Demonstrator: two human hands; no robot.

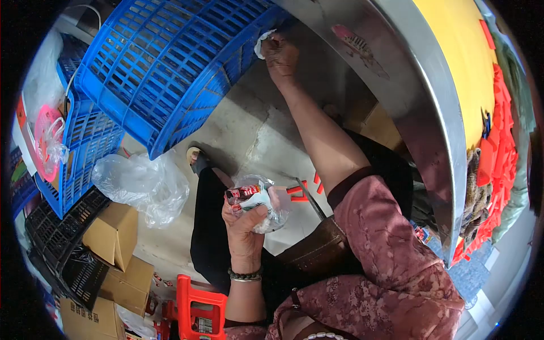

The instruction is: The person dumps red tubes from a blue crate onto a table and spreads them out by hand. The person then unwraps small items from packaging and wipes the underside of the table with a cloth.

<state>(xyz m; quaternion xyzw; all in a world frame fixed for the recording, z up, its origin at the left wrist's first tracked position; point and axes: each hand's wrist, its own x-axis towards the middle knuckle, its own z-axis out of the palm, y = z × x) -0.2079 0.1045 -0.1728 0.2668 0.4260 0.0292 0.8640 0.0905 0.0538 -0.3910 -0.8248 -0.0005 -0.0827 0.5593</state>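
My left hand (pixel 243 226), with a dark beaded bracelet and a silver bangle at its wrist, is closed around a clear round plastic container (pixel 279 211). A small red-and-white printed packet (pixel 247 193) lies against the container, under or beside my thumb. Stretched far forward, my right hand (pixel 281 58) has its fingers closed on a crumpled white piece (pixel 262 44), which may be thin plastic or paper. That hand is beside the upper end of a blue slatted plastic basket (pixel 170 62); its fingertips are partly hidden.
A metal-edged table (pixel 436 102) with a yellow top curves along the right, bearing red pieces (pixel 501 147). On the left are a clear plastic bag (pixel 144 184), a black crate (pixel 59 226) and cardboard boxes (pixel 116 235). A red plastic stool (pixel 198 309) stands near my left forearm.
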